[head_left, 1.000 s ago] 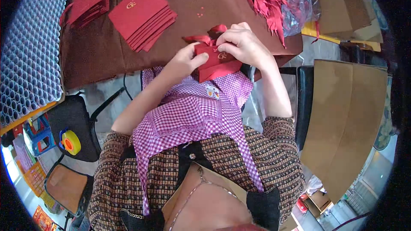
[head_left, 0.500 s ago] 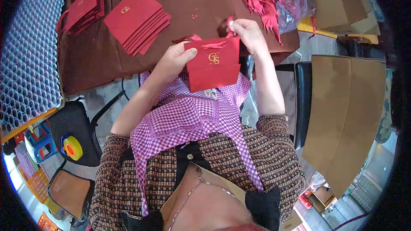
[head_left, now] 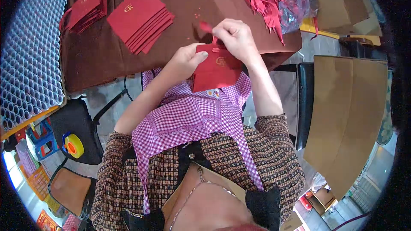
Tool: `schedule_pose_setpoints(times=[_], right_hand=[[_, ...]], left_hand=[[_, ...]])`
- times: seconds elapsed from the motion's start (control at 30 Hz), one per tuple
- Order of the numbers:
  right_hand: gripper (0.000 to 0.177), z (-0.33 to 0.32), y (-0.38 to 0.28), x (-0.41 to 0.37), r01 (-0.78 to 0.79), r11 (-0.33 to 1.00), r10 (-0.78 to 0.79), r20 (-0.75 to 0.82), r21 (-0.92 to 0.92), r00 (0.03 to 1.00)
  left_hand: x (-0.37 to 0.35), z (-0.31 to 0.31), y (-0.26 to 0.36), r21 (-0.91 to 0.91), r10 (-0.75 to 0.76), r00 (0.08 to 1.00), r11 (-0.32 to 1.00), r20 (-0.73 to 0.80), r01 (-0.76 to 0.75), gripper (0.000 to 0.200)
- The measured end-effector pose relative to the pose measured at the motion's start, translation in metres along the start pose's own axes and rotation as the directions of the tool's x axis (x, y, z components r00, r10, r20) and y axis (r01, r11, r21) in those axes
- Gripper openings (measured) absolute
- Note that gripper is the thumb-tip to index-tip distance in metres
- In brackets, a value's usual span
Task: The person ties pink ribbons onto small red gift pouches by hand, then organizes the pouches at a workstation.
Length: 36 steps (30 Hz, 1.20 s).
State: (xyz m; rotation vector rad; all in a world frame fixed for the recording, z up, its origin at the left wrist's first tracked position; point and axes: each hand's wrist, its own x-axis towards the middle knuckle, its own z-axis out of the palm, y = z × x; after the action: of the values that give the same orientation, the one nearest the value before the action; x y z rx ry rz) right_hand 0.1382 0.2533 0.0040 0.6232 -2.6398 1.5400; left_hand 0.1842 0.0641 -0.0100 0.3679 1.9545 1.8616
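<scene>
A small red paper gift bag (head_left: 216,77) with gold lettering is held just off the table's near edge. My left hand (head_left: 188,60) grips its left side, thumb on the front face. Over the bag's upper right, my right hand (head_left: 236,38) is closed in a pinch on a red ribbon (head_left: 215,39) at the top edge. A loose ribbon end (head_left: 205,26) is blurred to the left of those fingers. My right hand covers part of the bag's top and lettering.
A fanned stack of red bags (head_left: 139,19) lies on the brown-covered table (head_left: 92,66), with another stack (head_left: 87,8) farther left. Red ribbons (head_left: 259,0) and a plastic bag (head_left: 295,8) lie at the far right. Cardboard (head_left: 346,115) stands beside a black chair (head_left: 305,102).
My right hand has moved left across the bag's top, bringing the ribbon toward the middle. The bag has tilted a little; my left hand still holds it.
</scene>
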Motion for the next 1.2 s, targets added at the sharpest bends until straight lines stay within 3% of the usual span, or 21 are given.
schedule_pose_setpoints(times=[0.1, 0.17, 0.2, 0.27, 0.33, 0.4, 0.5, 0.6, 0.63, 0.67, 0.7, 0.73, 0.77, 0.8, 0.83, 0.87, 0.93, 1.0, 1.1, 1.13, 1.2], right_hand=[[0.014, -0.003, 0.006, 0.002, -0.059, 0.997, 0.048, -0.201, -0.049, 0.978], [0.013, -0.007, 0.011, 0.006, -0.073, 0.997, 0.062, -0.265, -0.032, 0.962], [0.011, -0.015, 0.005, 0.007, -0.038, 0.997, 0.019, -0.281, -0.062, 0.96], [0.01, -0.026, 0.013, 0.007, 0.141, 0.927, -0.259, -0.325, -0.346, 0.91], [0.012, -0.036, -0.01, -0.008, 0.108, 0.948, -0.197, -0.286, -0.3, 0.938], [0.038, -0.041, -0.029, -0.026, 0.291, 0.901, -0.285, 0.067, -0.322, 0.956], [0.097, -0.028, -0.051, -0.056, 0.21, 0.881, -0.04, 0.374, -0.425, 0.926], [0.067, -0.002, -0.044, -0.072, 0.199, 0.769, -0.083, 0.214, -0.608, 0.973], [0.067, 0.003, -0.038, -0.075, 0.192, 0.762, -0.081, 0.203, -0.618, 0.976], [0.059, 0.006, -0.032, -0.077, 0.103, 0.904, -0.092, 0.048, -0.414, 0.995], [0.051, 0.009, -0.026, -0.08, 0.044, 0.985, -0.063, -0.107, -0.168, 0.992], [0.051, 0.011, -0.02, -0.083, 0.039, 0.984, -0.061, -0.12, -0.175, 0.991], [0.048, 0.013, -0.013, -0.087, -0.026, 0.999, 0.029, -0.18, 0.022, 0.983], [0.044, 0.014, -0.011, -0.089, -0.076, 0.972, 0.126, -0.222, 0.222, 0.967], [0.044, 0.016, -0.01, -0.09, -0.079, 0.973, 0.131, -0.235, 0.219, 0.963], [0.042, 0.021, -0.012, -0.088, -0.149, 0.91, 0.243, -0.207, 0.386, 0.947], [0.04, 0.027, -0.012, -0.085, -0.258, 0.692, 0.432, -0.101, 0.674, 0.896], [0.041, 0.022, -0.007, -0.081, -0.21, 0.743, 0.358, -0.111, 0.635, 0.927], [0.033, -0.011, 0.015, -0.075, -0.22, 0.937, 0.296, -0.28, 0.272, 0.913], [0.026, -0.029, 0.037, -0.069, -0.178, 0.98, 0.112, -0.501, -0.085, 0.858], [0.018, -0.069, 0.065, -0.066, -0.294, 0.803, -0.183, -0.685, -0.518, 0.706]], left_hand=[[-0.001, -0.006, 0.007, 0.07, -0.067, 0.998, 0.995, 0.0, 0.067, 0.027], [-0.001, -0.009, 0.005, -0.121, -0.123, 0.987, 0.983, 0.105, 0.136, 0.032], [-0.001, -0.008, 0.002, -0.121, -0.124, 0.987, 0.983, 0.104, 0.136, 0.032], [0.001, -0.005, -0.006, -0.497, -0.094, 0.996, 0.863, 0.007, 0.085, 0.037], [0.006, -0.013, -0.002, -0.535, -0.095, 0.995, 0.841, 0.014, 0.088, 0.039], [0.011, -0.02, -0.002, -0.622, -0.097, 0.994, 0.781, -0.05, 0.045, 0.038], [0.023, -0.024, -0.012, -0.702, -0.112, 0.981, 0.711, -0.157, -0.032, 0.034], [0.028, -0.023, 0.011, -0.764, -0.069, 0.991, 0.644, -0.114, -0.044, 0.033], [0.025, -0.024, 0.019, -0.745, -0.043, 0.998, 0.667, -0.045, -0.005, 0.033], [0.025, -0.025, 0.023, -0.723, -0.019, 1.0, 0.69, 0.025, 0.031, 0.034], [0.027, -0.025, 0.019, -0.648, -0.038, 0.998, 0.762, -0.041, 0.002, 0.031], [0.028, -0.024, 0.018, -0.646, -0.032, 0.999, 0.763, -0.028, 0.006, 0.031], [0.029, -0.024, 0.018, -0.302, 0.065, 0.986, 0.947, -0.151, -0.109, 0.031], [0.03, -0.024, 0.017, 0.095, 0.205, 0.952, 0.978, -0.226, -0.188, 0.031], [0.034, -0.027, 0.01, 0.235, 0.266, 0.925, 0.95, -0.272, -0.205, 0.031], [0.035, -0.029, 0.006, 0.234, 0.269, 0.928, 0.949, -0.258, -0.21, 0.031], [0.037, -0.032, 0.002, 0.514, 0.28, 0.905, 0.854, -0.321, -0.082, 0.027], [0.038, -0.032, 0.001, 0.428, 0.175, 0.911, 0.904, -0.372, 0.001, 0.016], [0.04, -0.047, -0.008, 0.294, -0.015, 0.949, 0.949, -0.316, 0.112, 0.012], [0.041, -0.047, -0.012, 0.293, -0.01, 0.95, 0.95, -0.313, 0.107, 0.012], [0.046, -0.047, -0.014, 0.08, -0.078, 0.948, 0.991, -0.308, 0.108, 0.01]])
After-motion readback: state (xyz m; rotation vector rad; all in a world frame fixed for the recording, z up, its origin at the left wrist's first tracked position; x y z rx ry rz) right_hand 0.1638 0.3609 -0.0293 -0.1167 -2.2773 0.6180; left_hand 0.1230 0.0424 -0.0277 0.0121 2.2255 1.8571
